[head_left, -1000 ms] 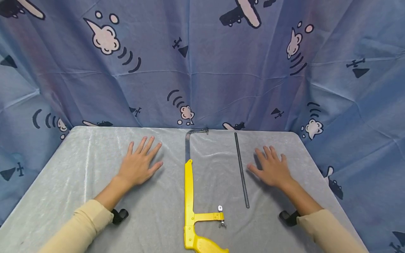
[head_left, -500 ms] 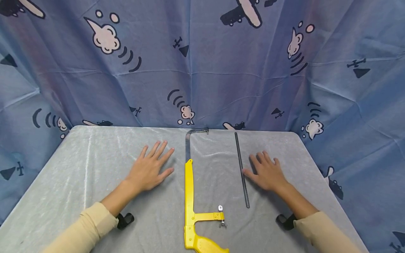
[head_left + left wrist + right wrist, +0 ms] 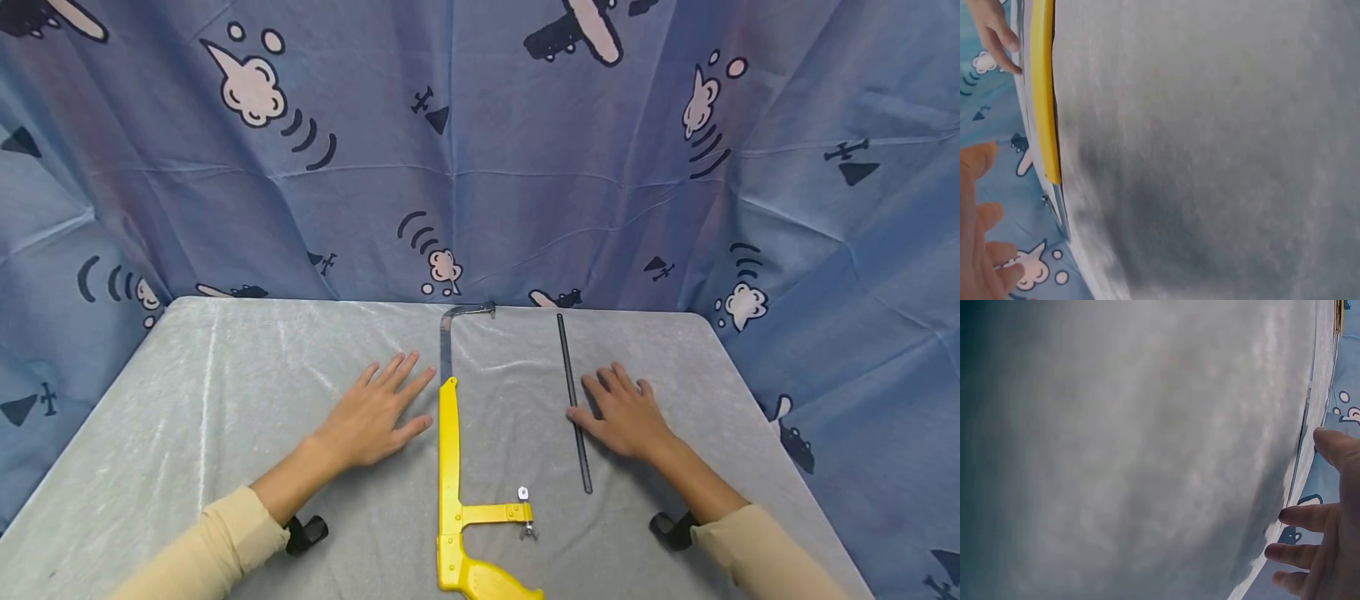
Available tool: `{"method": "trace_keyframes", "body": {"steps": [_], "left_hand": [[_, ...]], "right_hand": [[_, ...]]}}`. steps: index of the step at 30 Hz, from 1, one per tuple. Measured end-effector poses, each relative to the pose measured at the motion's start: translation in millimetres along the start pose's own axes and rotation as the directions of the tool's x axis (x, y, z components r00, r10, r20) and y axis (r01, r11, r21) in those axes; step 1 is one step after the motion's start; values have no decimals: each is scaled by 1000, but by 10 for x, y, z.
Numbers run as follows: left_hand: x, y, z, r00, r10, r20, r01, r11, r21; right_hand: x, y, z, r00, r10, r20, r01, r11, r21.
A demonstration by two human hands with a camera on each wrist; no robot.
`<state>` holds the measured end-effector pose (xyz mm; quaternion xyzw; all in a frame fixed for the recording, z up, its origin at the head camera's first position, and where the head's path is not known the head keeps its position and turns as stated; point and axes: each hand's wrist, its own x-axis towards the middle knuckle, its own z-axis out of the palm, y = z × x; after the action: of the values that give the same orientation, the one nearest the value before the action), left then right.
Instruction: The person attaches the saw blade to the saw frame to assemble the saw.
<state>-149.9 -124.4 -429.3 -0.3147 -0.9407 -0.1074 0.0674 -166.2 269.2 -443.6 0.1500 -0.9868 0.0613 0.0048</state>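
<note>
A hacksaw frame with a yellow handle and a bare metal front arm lies lengthwise on the grey cloth-covered table, no blade strung across it. To its right is a thin dark strip, seemingly a hacksaw blade, lying almost parallel. My left hand hovers left of the frame with fingers spread, thumb tip near the yellow part; the left wrist view also shows the yellow frame. My right hand is over the right side of the blade, its thumb overlapping the strip in the head view. Neither hand holds anything.
A wing nut and bolt sit on the frame's short yellow cross arm. Behind the table hangs a blue patterned curtain. Black straps show at both wrists under beige sleeves.
My left hand has moved right and nearer, toward the hacksaw frame. My right hand has shifted left, its thumb now overlapping the blade. The frame and blade have stayed put.
</note>
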Motion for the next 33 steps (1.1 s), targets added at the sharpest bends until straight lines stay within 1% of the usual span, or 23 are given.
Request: {"method": "trace_keyframes", "body": {"steps": [6,12,16,22,24,27,29,33], "left_hand": [[-6,71,32,999,36,2,-36,999,-36],[4,181,51,994,97,45,-93,992,-80],[17,266,59,990,110,89,-97,985,-146],[24,408,53,983,131,125,-102,971,-217],[26,459,56,979,142,147,-104,965,-240],[29,539,62,967,162,195,-101,953,-287],[27,593,66,958,175,229,-96,944,-316],[32,670,85,943,197,270,-93,931,-354]], "right_hand": [[1,-23,10,999,6,31,-7,1000,16],[0,-46,18,1000,-16,23,15,1000,20],[6,-51,21,1000,-22,19,21,1000,22],[19,-48,13,999,-28,33,28,999,22],[25,-45,11,999,-30,40,30,999,18],[40,-46,7,998,-27,51,26,999,21],[50,-50,-1,998,-26,54,24,999,32],[64,-59,-19,998,-31,48,27,997,69]]}}
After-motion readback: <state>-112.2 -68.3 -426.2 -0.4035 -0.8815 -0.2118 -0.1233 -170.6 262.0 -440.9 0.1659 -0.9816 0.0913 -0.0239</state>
